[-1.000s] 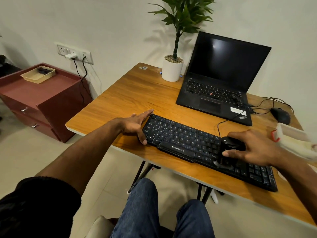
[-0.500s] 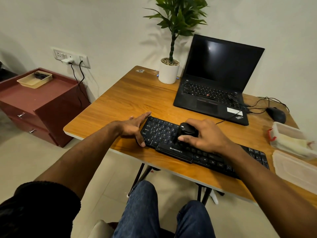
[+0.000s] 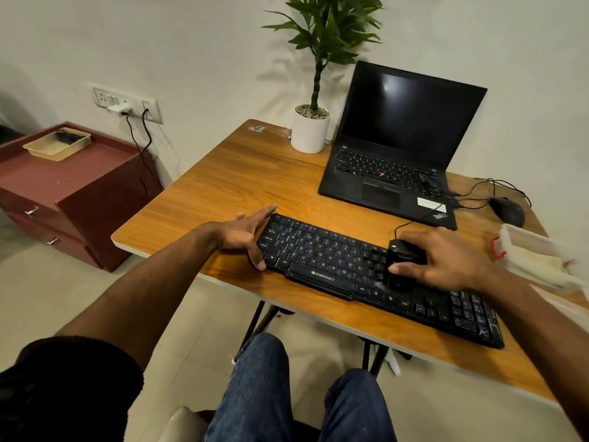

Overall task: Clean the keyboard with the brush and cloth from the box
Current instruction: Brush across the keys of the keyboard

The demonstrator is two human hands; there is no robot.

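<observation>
A black keyboard (image 3: 334, 256) lies slanted along the front edge of the wooden desk (image 3: 242, 183). My left hand (image 3: 245, 232) rests against its left end, thumb on the front corner and fingers along the back corner. My right hand (image 3: 446, 258) grips a black brush (image 3: 403, 261) and presses it onto the keys right of the middle. A clear plastic box (image 3: 535, 253) with a red latch stands at the right edge, with a pale cloth inside.
An open black laptop (image 3: 398, 148) stands behind the keyboard, with a potted plant (image 3: 310, 129) to its left. A black mouse (image 3: 506, 212) and cables lie at the back right. A red drawer cabinet (image 3: 70, 193) stands on the floor at the left.
My right hand swept the brush from the keyboard's right part to its left-middle, then back to right of the middle. My left hand has stayed at the left end.
</observation>
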